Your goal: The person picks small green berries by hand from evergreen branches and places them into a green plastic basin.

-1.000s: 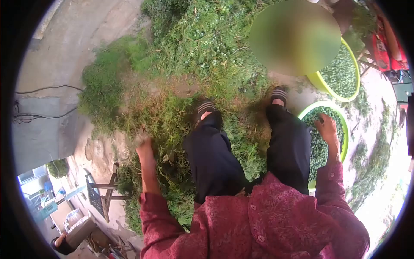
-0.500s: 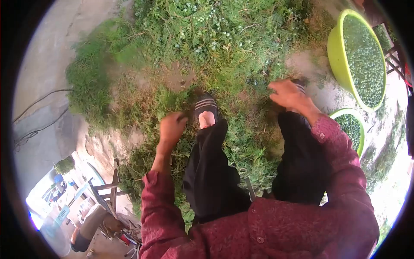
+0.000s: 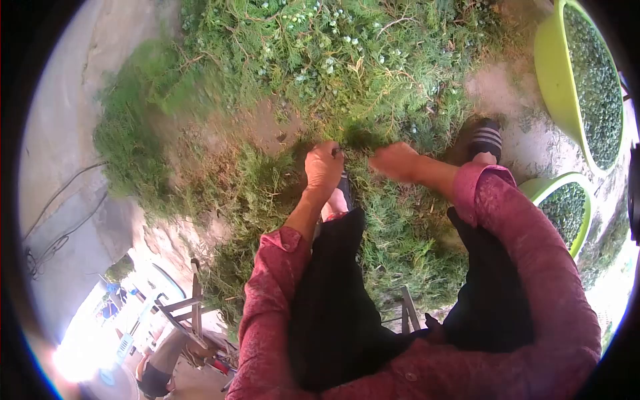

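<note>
My left hand [image 3: 325, 167] is closed over my left shoe, with a small dark thing showing at its thumb; what it grips I cannot make out. Facing it, my right hand [image 3: 398, 162] is smeared by motion, its fingers pointing left. A blurred dark-green sprig [image 3: 361, 136] shows just beyond the gap between both hands. Under and around them lie cut evergreen branches [image 3: 400, 230], scale-leaved. Farther off, a thick heap of the same branches [image 3: 320, 50] carries pale bluish-green berries.
Two lime-green tubs stand on the right, a large tub [image 3: 555, 80] and a smaller tub [image 3: 588, 220], both filled with small green berries. My striped right shoe [image 3: 487, 138] rests on the ground. Lower left, a wooden frame [image 3: 196, 303] stands near a person [image 3: 160, 370]. Dark cables [image 3: 63, 193] lie left.
My hands have come together: the left moved right and forward, the right swung left from above my right shoe. The view has shifted slightly, with the tubs now farther right.
</note>
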`<action>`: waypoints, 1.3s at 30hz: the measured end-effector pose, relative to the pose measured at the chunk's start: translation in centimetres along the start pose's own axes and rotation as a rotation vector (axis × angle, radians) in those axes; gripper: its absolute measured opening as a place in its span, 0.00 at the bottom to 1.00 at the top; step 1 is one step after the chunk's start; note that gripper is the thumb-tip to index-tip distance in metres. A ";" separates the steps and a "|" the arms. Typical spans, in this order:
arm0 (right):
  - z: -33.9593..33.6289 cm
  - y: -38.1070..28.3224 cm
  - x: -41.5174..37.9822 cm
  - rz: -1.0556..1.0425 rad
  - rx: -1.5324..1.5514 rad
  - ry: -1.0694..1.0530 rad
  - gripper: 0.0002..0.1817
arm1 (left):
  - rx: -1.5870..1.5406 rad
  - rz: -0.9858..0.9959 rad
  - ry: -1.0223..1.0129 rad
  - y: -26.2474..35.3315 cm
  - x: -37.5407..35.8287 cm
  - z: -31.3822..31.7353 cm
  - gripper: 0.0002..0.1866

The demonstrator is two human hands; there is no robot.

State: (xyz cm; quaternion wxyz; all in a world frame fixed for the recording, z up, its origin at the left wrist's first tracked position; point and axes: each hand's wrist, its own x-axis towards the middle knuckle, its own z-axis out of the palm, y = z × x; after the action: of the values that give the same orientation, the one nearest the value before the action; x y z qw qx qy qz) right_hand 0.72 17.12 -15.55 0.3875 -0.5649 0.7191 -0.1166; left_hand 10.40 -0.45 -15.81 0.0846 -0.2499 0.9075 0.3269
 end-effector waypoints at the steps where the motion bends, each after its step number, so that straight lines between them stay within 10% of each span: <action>1: 0.3 0.3 0.2 0.000 -0.008 0.006 0.07 | 0.027 -0.009 0.017 0.3 0.3 0.1 0.07; 7: 0.6 0.2 -0.5 0.151 0.099 -0.046 0.10 | 0.155 0.068 -0.031 0.6 1.2 0.2 0.09; 15: -2.9 1.9 -4.0 0.214 1.206 -0.198 0.08 | 0.301 0.063 -0.125 1.6 2.4 0.5 0.10; 33: -3.6 4.2 -6.3 0.291 1.551 -0.107 0.08 | 0.314 -0.012 -0.141 1.1 2.9 0.9 0.09; 39: -3.8 4.2 -6.8 0.329 1.758 -0.098 0.09 | -0.189 -0.145 0.043 0.8 0.9 -0.3 0.08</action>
State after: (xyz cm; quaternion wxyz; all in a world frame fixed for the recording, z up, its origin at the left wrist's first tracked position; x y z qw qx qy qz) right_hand -4.55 23.60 -12.64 0.7224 0.0419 0.4245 -0.5442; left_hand 9.18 -0.46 -15.42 0.0647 -0.3287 0.8539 0.3983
